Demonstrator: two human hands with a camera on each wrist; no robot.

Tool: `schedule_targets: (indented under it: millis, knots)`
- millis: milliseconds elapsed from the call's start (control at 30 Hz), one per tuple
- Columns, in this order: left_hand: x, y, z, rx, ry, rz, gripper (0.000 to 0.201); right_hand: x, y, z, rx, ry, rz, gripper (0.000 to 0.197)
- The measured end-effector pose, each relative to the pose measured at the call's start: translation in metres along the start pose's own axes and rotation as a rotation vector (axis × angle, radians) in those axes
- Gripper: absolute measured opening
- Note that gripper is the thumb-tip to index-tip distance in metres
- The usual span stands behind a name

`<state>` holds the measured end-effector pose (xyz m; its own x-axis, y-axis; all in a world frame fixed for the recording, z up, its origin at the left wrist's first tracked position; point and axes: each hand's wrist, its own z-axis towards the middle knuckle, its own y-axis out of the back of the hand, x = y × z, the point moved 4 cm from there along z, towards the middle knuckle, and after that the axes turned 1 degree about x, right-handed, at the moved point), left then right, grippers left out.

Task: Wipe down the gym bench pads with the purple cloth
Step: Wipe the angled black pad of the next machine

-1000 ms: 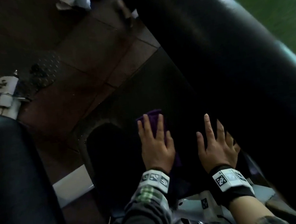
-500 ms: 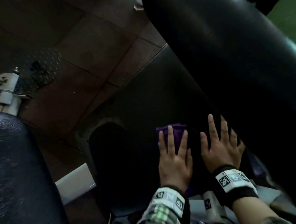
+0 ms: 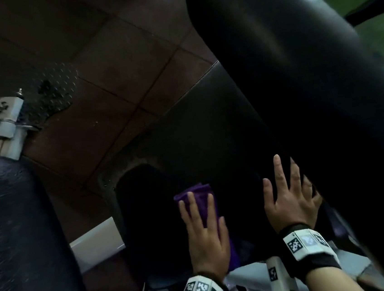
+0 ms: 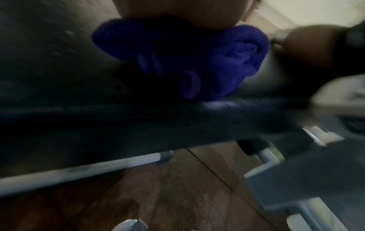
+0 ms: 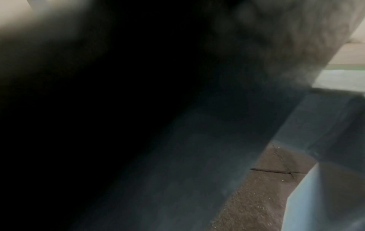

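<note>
Across the right of the head view runs a long black back pad [image 3: 298, 86], tilted over brown floor tiles [image 3: 111, 66]. Below it lies the dark seat pad [image 3: 160, 215], where the right hand [image 3: 289, 203] rests flat, fingers spread. Beside it the left hand [image 3: 205, 236] presses the bunched purple cloth [image 3: 198, 192] onto that pad, fingers straight.

Two hands [image 3: 208, 240], one purple cloth [image 3: 197, 198], perhaps three black pads [image 3: 298, 86]
</note>
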<state>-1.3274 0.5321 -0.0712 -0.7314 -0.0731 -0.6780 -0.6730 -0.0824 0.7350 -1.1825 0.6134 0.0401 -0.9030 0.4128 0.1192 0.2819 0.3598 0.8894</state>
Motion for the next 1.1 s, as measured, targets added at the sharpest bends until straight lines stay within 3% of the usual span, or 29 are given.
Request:
schedule_targets:
  millis: [133,300,433,533,600,700,800,967,1100]
  knots:
    - [-0.018,0.001,0.041,0.025,-0.102,0.036,0.050,0.004,0.005,-0.001,0.075,-0.047,0.023,0.050]
    - [-0.014,0.011,0.149,-0.046,-0.215,-0.030,0.048,0.005,0.007,0.000,0.141,-0.054,0.141,0.051]
    - [0.018,0.032,0.215,-0.073,-0.100,0.019,0.054,0.009,0.008,0.000,0.145,-0.067,0.126,0.051]
    - [0.059,0.048,0.218,-0.075,0.110,-0.008,0.064,0.010,0.008,0.001,0.150,-0.087,0.099,0.051]
    - [0.077,0.052,0.195,-0.129,0.175,0.000,0.062,0.011,0.009,0.001,0.152,-0.093,0.097,0.051]
    - [0.073,0.045,0.143,-0.172,0.148,0.023,0.054,0.012,0.009,0.000,0.171,-0.106,0.125,0.051]
    - [0.036,0.028,0.116,-0.118,0.015,0.022,0.053,0.012,0.009,0.001,0.176,-0.119,0.174,0.051]
    - [0.001,0.022,0.166,-0.120,-0.147,0.019,0.050,0.014,0.011,0.002,0.143,-0.098,0.164,0.050]
    - [0.023,0.036,0.224,-0.159,-0.044,0.008,0.054,0.013,0.011,0.000,0.042,-0.061,0.035,0.050]
